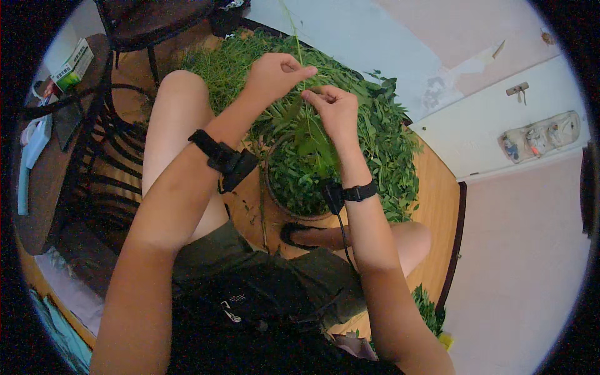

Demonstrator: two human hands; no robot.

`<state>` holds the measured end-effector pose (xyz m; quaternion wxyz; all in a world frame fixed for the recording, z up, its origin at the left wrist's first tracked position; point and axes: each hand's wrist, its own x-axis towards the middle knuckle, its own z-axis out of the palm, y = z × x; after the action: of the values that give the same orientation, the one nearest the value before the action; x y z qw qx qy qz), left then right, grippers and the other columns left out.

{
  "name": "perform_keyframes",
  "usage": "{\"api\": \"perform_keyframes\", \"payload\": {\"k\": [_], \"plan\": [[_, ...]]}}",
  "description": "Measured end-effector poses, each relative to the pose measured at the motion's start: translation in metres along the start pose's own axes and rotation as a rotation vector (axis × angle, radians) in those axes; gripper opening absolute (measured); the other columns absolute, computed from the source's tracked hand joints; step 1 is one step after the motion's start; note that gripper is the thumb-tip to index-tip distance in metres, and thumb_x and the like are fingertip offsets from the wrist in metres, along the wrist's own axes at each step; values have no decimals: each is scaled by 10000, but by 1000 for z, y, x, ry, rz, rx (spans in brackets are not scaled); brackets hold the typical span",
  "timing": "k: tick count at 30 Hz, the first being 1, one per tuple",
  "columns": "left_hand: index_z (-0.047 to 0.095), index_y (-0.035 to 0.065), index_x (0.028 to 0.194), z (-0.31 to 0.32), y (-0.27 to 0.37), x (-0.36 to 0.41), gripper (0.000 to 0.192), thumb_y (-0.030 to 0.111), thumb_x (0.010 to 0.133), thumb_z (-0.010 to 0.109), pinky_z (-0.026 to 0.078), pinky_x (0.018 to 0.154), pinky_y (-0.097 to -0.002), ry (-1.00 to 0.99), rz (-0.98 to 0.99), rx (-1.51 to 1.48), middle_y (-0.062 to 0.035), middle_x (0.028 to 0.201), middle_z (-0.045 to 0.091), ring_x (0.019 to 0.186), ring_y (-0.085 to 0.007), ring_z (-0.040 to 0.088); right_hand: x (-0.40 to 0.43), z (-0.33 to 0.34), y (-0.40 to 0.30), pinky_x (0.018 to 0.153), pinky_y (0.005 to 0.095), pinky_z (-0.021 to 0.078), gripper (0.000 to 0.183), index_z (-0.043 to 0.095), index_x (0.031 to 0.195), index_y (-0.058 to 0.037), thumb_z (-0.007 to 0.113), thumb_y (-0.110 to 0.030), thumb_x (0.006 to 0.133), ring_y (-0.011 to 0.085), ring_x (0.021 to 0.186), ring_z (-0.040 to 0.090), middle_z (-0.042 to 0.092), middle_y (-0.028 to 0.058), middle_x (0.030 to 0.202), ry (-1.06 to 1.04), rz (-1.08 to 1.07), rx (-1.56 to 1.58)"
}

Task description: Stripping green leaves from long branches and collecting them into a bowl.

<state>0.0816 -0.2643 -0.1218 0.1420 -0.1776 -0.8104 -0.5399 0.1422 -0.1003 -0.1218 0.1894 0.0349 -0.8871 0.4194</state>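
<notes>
A thin green leafy stem (297, 41) runs upward between my hands, past the top of the view. My left hand (276, 75) pinches it between thumb and forefinger. Just below and to the right, my right hand (338, 110) grips the lower part of the stem with its fingertips. Green leaves (315, 140) hang beneath my right hand, somewhat blurred. Under them stands a round container (273, 197) filled with loose green leaves (300, 180). A large heap of leafy cuttings (384, 136) surrounds its far and right sides.
Bare, thin stems (220, 65) lie at the far left of the heap. To the left are a dark chair (159, 23) and a table (93, 51) bearing a box (75, 65). A wall (520, 234) and a white door panel (478, 126) bound the right side.
</notes>
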Motion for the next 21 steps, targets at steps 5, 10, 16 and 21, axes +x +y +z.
{"api": "perform_keyframes", "payload": {"k": [5,10,16,21], "plan": [[703,32,790,7,-4,-4,395,426,770,732,467,552,-289,-4,-15,-13,-64,649,651,591,-118,594,-2,6,-1,494,299,418,255,698,779,-17,789,-244,706,154,479,501,588,80,560,77,-30,42],[715,52,818,8,-11,-4,367,418,818,682,450,532,-290,-204,-80,3,-57,651,653,553,-115,563,-3,8,-4,494,309,422,272,699,785,-18,795,-258,701,166,483,512,584,88,563,110,-67,51],[713,56,812,14,-16,-3,332,382,840,662,445,541,-295,-166,-25,-97,-53,676,659,572,-131,557,-3,10,0,497,310,421,271,689,782,-12,790,-252,705,177,482,496,569,80,558,105,-59,57],[702,42,812,20,-17,-6,306,345,834,668,453,562,-299,-98,64,-70,-62,695,663,589,-135,565,-6,12,6,503,324,431,242,700,805,-23,770,-241,728,190,486,514,579,92,568,103,-46,71]]}}
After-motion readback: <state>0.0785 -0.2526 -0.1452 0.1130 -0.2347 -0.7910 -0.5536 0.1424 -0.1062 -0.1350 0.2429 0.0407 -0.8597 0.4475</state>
